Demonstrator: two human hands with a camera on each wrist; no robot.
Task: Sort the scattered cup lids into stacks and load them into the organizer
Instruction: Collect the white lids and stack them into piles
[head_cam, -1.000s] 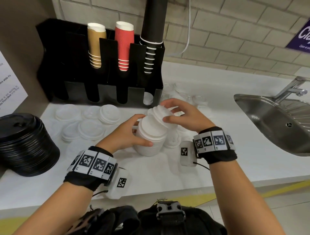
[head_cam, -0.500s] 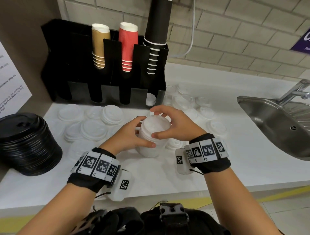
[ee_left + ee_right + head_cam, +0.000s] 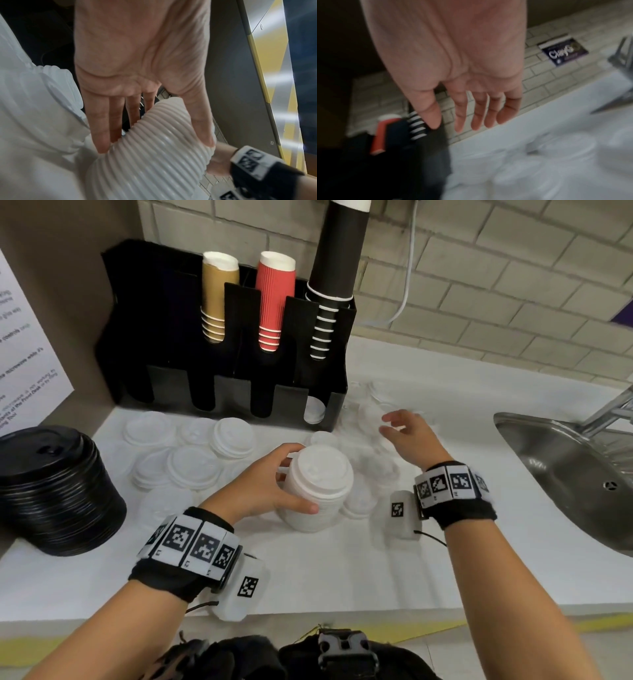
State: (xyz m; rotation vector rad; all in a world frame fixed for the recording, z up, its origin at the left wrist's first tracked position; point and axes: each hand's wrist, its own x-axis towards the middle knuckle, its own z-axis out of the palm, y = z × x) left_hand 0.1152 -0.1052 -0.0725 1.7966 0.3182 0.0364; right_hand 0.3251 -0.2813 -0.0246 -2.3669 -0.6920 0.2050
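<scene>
The left hand (image 3: pixel 263 491) is wrapping its grip around a tall stack of white cup lids (image 3: pixel 317 491) that is standing on the white counter (image 3: pixel 342 570), in front of the black organizer (image 3: pixel 219 344); the thumb is lying across the near side of the stack and the fingers are curling around its far side. In the left wrist view the left hand (image 3: pixel 140 67) is pressing fingers and thumb against the ribbed edges of the stack of white cup lids (image 3: pixel 154 155).

The right hand (image 3: pixel 409 436) is hovering over the counter to the right of the organizer with its grip loose, fingers spread and holding nothing, above blurred clear lids (image 3: pixel 376 402) lying there. The right wrist view confirms the right hand (image 3: pixel 453 65) is empty, though that view is blurred.

Loose white lids (image 3: pixel 191 460) are lying in low piles in front of the organizer's left slots. A stack of black lids (image 3: pixel 51 491) is sitting to the organizer's front left. In the organizer, brown cups (image 3: pixel 217 296), red cups (image 3: pixel 274 299) and black cups (image 3: pixel 334 275) are standing in separate slots. A steel sink (image 3: pixel 561 474) is lying well to the right of the organizer.
</scene>
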